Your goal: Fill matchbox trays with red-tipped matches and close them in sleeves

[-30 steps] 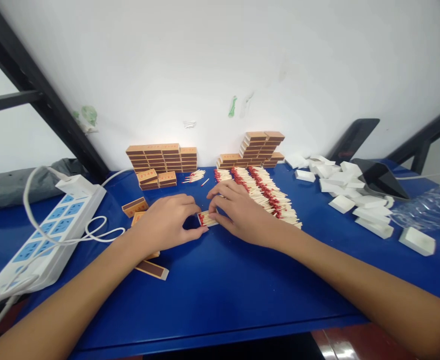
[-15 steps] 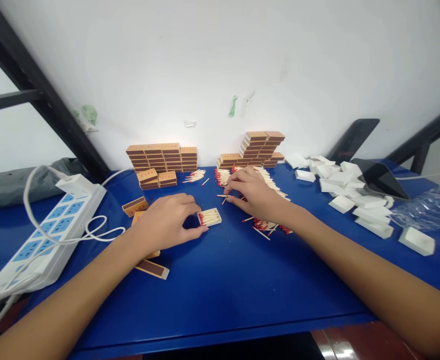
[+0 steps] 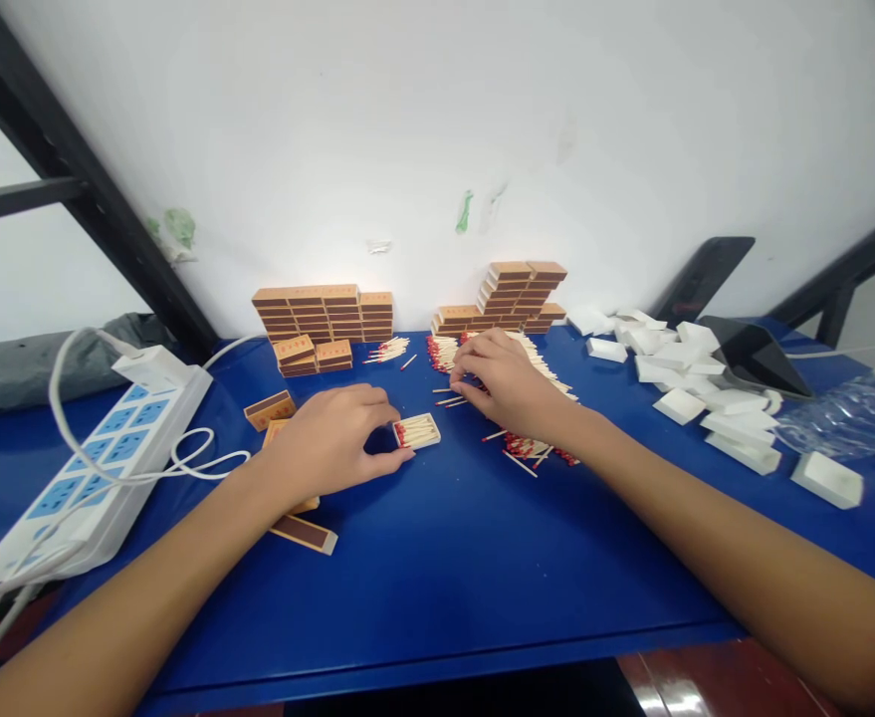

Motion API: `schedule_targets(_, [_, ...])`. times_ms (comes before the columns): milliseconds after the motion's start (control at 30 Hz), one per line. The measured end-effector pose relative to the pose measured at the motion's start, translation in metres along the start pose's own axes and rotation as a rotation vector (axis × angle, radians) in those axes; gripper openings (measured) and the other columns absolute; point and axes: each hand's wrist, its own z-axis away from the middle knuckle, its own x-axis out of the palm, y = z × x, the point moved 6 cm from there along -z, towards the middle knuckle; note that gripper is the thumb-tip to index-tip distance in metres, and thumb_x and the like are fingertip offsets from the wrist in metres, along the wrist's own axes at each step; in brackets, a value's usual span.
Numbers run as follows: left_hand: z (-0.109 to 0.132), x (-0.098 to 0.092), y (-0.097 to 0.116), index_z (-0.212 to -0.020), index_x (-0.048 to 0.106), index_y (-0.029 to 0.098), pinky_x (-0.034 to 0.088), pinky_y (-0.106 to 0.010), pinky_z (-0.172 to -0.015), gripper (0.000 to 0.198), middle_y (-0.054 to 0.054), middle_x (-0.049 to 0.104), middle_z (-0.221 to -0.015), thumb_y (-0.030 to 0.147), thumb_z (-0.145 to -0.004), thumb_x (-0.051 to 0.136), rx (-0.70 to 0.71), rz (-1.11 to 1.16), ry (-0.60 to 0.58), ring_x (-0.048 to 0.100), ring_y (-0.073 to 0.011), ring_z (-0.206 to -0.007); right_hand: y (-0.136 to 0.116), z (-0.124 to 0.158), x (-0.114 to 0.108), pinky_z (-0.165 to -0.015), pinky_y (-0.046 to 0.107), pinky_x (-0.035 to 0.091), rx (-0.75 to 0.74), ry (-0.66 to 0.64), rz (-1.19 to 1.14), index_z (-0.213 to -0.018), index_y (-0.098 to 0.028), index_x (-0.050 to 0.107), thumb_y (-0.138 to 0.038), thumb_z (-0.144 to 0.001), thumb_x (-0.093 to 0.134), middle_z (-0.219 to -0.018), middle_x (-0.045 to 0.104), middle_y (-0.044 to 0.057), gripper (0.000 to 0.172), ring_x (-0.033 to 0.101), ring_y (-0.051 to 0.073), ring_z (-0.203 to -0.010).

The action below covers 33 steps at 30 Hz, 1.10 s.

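My left hand (image 3: 339,438) rests on the table, thumb and fingers closed on the left end of a small white matchbox tray (image 3: 437,436). Red-headed matches (image 3: 418,430) lie inside that tray. To its right and farther back, my right hand (image 3: 501,373) is bent over a spread of loose matches (image 3: 542,363), thumb and forefinger drawn together. A few single matches (image 3: 446,402) stick out leftward at those fingertips; the fingers partly hide them. Another heap of matches (image 3: 531,448) lies below the right wrist.
Closed matchboxes stand stacked at the back left (image 3: 322,314) and back centre (image 3: 519,294). Matchbox sleeves (image 3: 307,533) lie near my left forearm. White trays (image 3: 676,358) are piled right, beside a plastic bottle (image 3: 847,413). A power strip (image 3: 109,468) with cables lies left.
The matches at my right fingertips, crossed before, now lie roughly side by side. My right hand has shifted very slightly; the left hand and tray hold still.
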Motion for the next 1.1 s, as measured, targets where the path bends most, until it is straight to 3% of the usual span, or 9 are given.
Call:
schedule_targets(267, [0.0, 0.0, -0.001, -0.104, 0.078, 0.019, 0.053, -0.036, -0.083, 0.03, -0.006, 0.075, -0.101, 0.048, -0.098, 0.07, -0.004, -0.003, -0.005, 0.072, -0.0243, -0.096, 0.003, 0.004, -0.002, -0.099, 0.047, 0.04, -0.014, -0.164, -0.033, -0.099, -0.022, 0.074, -0.025, -0.099, 0.07, -0.112, 0.068, 0.01, 0.005, 0.053, 0.03, -0.113])
schedule_targets(433, [0.0, 0.001, -0.001, -0.105, 0.078, 0.019, 0.053, -0.037, -0.082, 0.031, -0.006, 0.075, -0.101, 0.049, -0.099, 0.07, -0.001, -0.004, 0.0, 0.071, -0.0242, -0.096, -0.002, 0.003, 0.004, -0.097, 0.046, 0.041, 0.028, -0.22, -0.033, -0.096, -0.019, 0.071, -0.021, -0.103, 0.061, -0.112, 0.067, 0.013, 0.012, 0.05, 0.031, -0.111])
schedule_targets(667, [0.0, 0.0, -0.001, -0.105, 0.078, 0.019, 0.054, -0.037, -0.082, 0.031, -0.006, 0.075, -0.101, 0.048, -0.098, 0.071, -0.008, -0.009, -0.003, 0.072, -0.0243, -0.095, -0.017, 0.003, -0.005, -0.095, 0.046, 0.042, -0.014, -0.17, -0.054, -0.096, -0.02, 0.068, -0.024, -0.105, 0.06, -0.112, 0.066, 0.012, 0.013, 0.05, 0.03, -0.111])
schedule_targets(933, [-0.001, 0.001, 0.003, -0.102, 0.077, 0.018, 0.055, -0.038, -0.084, 0.031, -0.007, 0.076, -0.103, 0.048, -0.099, 0.07, 0.011, -0.021, -0.008, 0.073, -0.0254, -0.099, -0.063, 0.006, -0.003, -0.103, 0.048, 0.046, -0.186, -0.075, -0.109, -0.1, -0.018, 0.07, -0.019, -0.106, 0.058, -0.111, 0.068, 0.013, 0.013, 0.053, 0.029, -0.112])
schedule_targets(1100, [0.0, 0.001, 0.002, -0.102, 0.078, 0.018, 0.055, -0.038, -0.085, 0.029, -0.006, 0.076, -0.103, 0.047, -0.099, 0.071, 0.006, -0.004, 0.0, 0.073, -0.0251, -0.098, -0.06, 0.007, -0.004, -0.103, 0.046, 0.048, -0.194, -0.06, -0.181, -0.1, -0.019, 0.07, -0.021, -0.105, 0.064, -0.109, 0.068, 0.01, 0.008, 0.054, 0.027, -0.11])
